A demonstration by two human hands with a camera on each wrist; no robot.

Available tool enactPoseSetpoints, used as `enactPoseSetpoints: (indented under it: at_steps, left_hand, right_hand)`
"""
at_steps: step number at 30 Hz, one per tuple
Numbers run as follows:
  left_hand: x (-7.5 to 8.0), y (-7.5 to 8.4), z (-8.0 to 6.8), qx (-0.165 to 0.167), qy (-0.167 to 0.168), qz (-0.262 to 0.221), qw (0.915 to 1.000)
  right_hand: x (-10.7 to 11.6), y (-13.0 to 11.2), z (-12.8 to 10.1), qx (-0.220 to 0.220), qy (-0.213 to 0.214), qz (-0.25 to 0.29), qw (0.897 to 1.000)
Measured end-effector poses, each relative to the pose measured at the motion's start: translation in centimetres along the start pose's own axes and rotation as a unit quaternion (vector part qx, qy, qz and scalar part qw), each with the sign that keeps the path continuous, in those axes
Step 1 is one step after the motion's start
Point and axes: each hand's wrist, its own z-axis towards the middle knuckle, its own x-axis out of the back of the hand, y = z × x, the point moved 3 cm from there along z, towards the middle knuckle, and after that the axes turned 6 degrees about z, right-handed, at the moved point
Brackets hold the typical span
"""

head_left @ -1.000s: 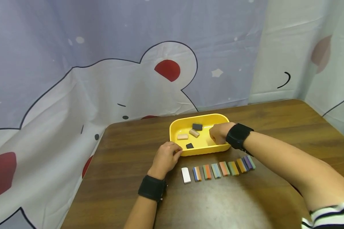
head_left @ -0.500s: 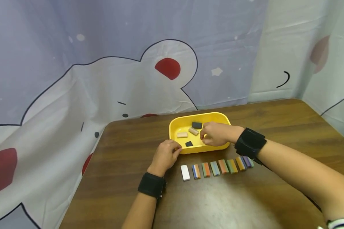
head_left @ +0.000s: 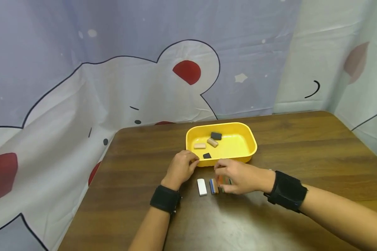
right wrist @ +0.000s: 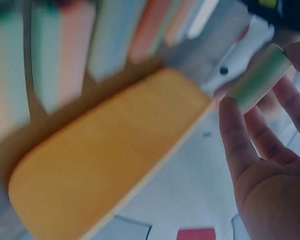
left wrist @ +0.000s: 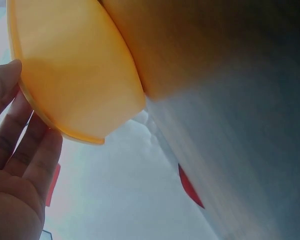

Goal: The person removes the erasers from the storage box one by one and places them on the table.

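Tray (head_left: 235, 144) gripped, green block (right wrist: 260, 79) pinched

Grips the yellow tray's rim at the near-left corner with the left hand (head_left: 180, 169), thumb and fingers clamped on it. Pinches the green block between thumb and fingertips of the right hand (head_left: 237, 176), just in front of the tray's near side. In the head view, green block hard to make out under the right hand; orange and green glimpsed among the fingers, impossible to assign to it or to the tabletop row.

In front of the tray, left of the right hand: a white block (head_left: 202, 187), then a blue-and-tan block (head_left: 213, 186). In the right wrist view, more striped blocks (right wrist: 60, 55) beside the tray, blurred and cut off by the top edge. Inside the tray, toward its left end: a tan block (head_left: 199, 146), a slanted brown block (head_left: 212, 142), a dark block (head_left: 216, 135) near the far wall, and a black piece (head_left: 207, 156) partly hidden by the near rim. In the left wrist view, tray cut off at the top.
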Motion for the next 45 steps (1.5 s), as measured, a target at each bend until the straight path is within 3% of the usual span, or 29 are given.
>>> enactPoseSetpoints:
  at_steps: [9,16,36,45]
  left_hand:
    - [-0.1,-0.2,0.0,0.004,-0.008,-0.002,1.0]
    - [-0.1,-0.2,0.0,0.001,-0.004,-0.004,1.0]
    - [-0.1,-0.2,0.2,0.0,-0.01,-0.003,0.9999]
    - [-0.2,-0.3,0.2,0.003,-0.019,-0.004,0.9998]
  right_hand:
    - [-4.2,-1.9,-0.7,0.065,-0.004,-0.048,0.997]
    - [-6.0,-2.8,-0.7,0.084,-0.008,-0.075,0.994]
    - [-7.0,-2.7,-0.8,0.069,-0.001,-0.074,0.995]
    - [-6.8,-2.7,-0.6,0.06,-0.027,-0.081,0.995]
